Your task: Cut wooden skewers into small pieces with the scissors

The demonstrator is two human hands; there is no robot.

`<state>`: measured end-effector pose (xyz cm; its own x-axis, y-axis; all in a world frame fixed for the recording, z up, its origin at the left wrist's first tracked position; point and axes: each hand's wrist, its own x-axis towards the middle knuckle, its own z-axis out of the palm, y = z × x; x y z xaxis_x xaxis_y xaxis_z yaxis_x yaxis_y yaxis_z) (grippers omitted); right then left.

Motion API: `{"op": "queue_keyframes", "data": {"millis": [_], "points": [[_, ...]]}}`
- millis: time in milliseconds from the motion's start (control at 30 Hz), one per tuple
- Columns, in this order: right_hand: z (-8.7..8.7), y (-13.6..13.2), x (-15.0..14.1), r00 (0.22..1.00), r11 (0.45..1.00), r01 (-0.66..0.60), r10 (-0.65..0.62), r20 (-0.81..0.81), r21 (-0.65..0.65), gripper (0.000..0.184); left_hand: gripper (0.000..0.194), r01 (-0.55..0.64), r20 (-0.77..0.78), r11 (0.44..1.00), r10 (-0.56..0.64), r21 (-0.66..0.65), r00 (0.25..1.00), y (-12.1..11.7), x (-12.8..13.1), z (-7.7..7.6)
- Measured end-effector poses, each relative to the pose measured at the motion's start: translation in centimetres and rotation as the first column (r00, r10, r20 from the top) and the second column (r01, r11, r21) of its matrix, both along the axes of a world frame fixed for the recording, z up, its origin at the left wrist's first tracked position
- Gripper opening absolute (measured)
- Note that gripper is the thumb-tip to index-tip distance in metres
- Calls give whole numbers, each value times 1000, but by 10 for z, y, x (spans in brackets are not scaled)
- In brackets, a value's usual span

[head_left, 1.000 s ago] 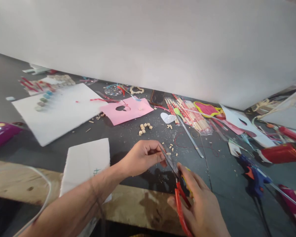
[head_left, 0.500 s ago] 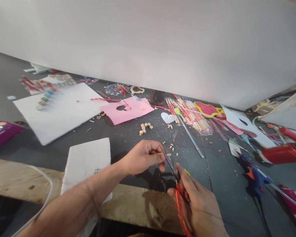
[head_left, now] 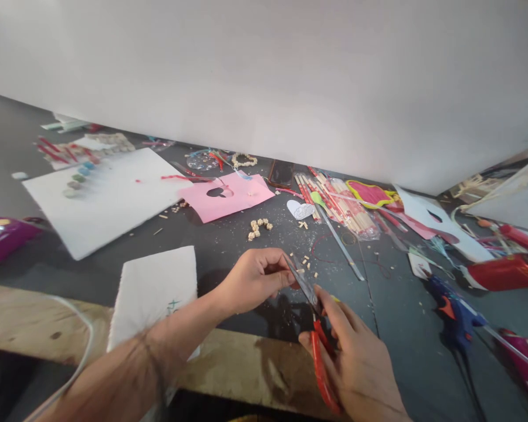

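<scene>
My right hand [head_left: 356,363] grips red-handled scissors [head_left: 314,328], blades pointing up and left. My left hand [head_left: 255,278] is pinched closed right at the blade tips, holding something too small to make out. Both hands hover over the dark table [head_left: 229,246] near its wooden front edge [head_left: 246,363]. Small cut wooden bits [head_left: 305,261] lie scattered just beyond the blades.
A white sheet [head_left: 105,199] and pink paper with a cut-out [head_left: 224,196] lie at the left and centre. A bundle of wooden sticks [head_left: 338,205] sits behind, a blue glue gun [head_left: 453,313] at the right, a white cloth [head_left: 154,287] near my left arm.
The hands stay almost in place. The scissors and both hands shift only slightly, my left hand rising a little toward the blades.
</scene>
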<state>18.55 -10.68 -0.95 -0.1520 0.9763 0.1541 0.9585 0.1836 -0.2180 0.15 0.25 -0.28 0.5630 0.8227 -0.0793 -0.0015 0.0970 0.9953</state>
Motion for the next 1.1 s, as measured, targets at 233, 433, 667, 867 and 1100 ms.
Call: {"op": "queue_keyframes", "data": {"millis": [233, 433, 667, 867, 1100], "points": [[3, 0, 0, 998, 999, -37, 37, 47, -16, 65, 14, 70, 142, 997, -66, -21, 988, 2, -3, 0], [2, 0, 1, 997, 999, -38, 36, 66, 24, 62, 14, 136, 181, 987, -119, -89, 976, 1, -3, 0], [-5, 1, 0, 995, 994, -78, 72, 73, 76, 57, 21, 177, 176, 971, -148, -161, 973, 3, -4, -2], [-6, 2, 1, 997, 996, -73, 71, 35, 54, 52, 26, 148, 154, 974, -122, -171, 981, 3, -2, -4], [-7, 5, 1, 1000, 1000, -18, 18, 13, 6, 52, 18, 32, 15, 998, -31, -49, 999, 1, 2, -2]]}}
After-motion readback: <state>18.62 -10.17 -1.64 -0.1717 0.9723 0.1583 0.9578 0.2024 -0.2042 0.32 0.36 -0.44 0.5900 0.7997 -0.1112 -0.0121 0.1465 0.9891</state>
